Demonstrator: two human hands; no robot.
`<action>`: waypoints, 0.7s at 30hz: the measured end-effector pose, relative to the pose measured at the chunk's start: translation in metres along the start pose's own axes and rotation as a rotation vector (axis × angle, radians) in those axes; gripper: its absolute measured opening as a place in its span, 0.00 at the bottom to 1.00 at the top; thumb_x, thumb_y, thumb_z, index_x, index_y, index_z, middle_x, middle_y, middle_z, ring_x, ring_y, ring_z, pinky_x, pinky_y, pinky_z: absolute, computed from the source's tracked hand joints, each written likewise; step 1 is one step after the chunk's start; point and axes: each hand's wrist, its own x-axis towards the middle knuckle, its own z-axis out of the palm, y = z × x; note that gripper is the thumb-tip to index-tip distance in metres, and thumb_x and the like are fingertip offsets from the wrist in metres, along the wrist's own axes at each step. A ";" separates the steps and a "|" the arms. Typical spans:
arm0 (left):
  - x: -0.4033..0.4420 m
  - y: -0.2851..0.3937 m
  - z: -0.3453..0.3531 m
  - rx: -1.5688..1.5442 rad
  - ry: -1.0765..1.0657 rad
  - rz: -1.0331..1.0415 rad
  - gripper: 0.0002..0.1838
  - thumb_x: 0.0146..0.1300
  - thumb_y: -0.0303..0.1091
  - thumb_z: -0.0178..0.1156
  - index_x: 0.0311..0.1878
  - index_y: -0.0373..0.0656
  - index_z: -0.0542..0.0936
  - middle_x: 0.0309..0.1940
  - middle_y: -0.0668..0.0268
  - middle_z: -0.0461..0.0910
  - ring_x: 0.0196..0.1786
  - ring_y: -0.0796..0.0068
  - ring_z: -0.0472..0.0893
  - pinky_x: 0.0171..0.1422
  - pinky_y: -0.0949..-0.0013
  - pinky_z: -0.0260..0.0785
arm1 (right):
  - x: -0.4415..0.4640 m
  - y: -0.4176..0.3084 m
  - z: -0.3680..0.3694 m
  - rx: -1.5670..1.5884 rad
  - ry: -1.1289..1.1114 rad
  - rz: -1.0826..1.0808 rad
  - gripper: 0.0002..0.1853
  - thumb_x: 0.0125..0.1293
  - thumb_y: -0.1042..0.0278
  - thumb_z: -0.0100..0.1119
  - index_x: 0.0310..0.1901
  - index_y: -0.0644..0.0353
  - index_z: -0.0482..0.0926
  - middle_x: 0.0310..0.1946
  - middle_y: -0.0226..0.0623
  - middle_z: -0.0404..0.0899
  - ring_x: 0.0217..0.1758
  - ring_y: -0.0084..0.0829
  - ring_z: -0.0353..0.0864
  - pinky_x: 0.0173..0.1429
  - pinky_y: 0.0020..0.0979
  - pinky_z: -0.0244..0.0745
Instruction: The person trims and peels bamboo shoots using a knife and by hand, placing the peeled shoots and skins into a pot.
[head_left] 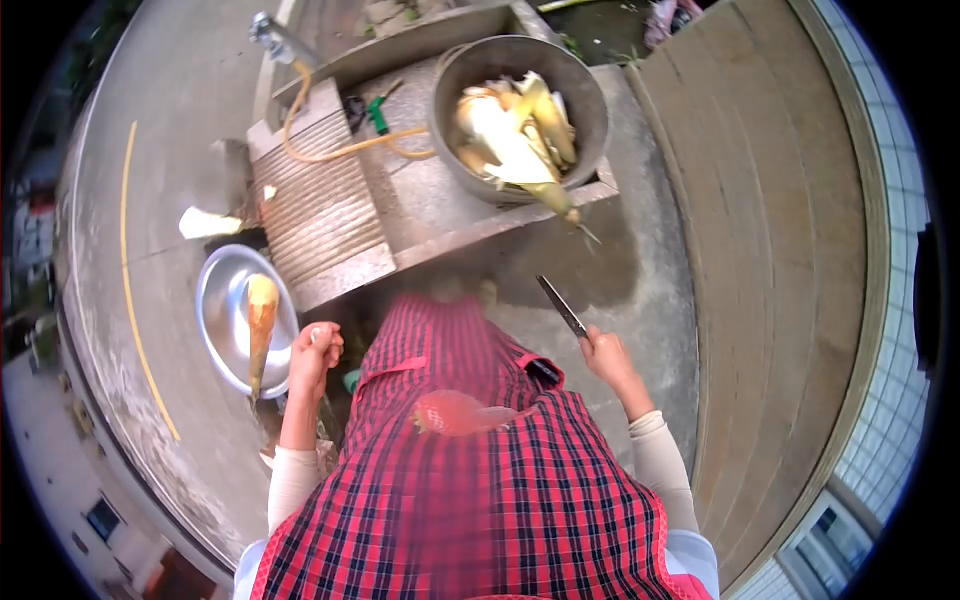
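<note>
My right hand (pixel 610 362) grips the handle of a knife (pixel 562 305), its dark blade pointing up and to the left over the wet ground. My left hand (pixel 315 352) is closed beside the right rim of a metal basin (pixel 205 310); whether anything small is inside the fingers cannot be made out. In the basin lies a long tapering yellow-orange piece (pixel 262 310), which looks like a peeled bamboo shoot, its thin end over the near rim. A large grey pot (pixel 598 110) holds pale husks and leafy pieces (pixel 520 135), one hanging over its front edge.
A concrete washing sink with a ribbed washboard (pixel 318 195) stands ahead. A yellow hose (pixel 345 152) runs across it from a tap (pixel 275 40), near a green spray nozzle (pixel 377 115). A pale scrap (pixel 208 222) lies behind the basin. A brown wall (pixel 770 230) rises on the right.
</note>
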 end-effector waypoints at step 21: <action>-0.031 -0.005 -0.119 -0.113 0.137 0.036 0.08 0.67 0.33 0.54 0.40 0.37 0.77 0.26 0.67 0.76 0.21 0.84 0.68 0.25 0.81 0.58 | 0.170 -0.372 0.135 0.257 0.250 -0.701 0.13 0.56 0.71 0.59 0.43 0.65 0.75 0.38 0.43 0.73 0.41 0.43 0.76 0.42 0.39 0.72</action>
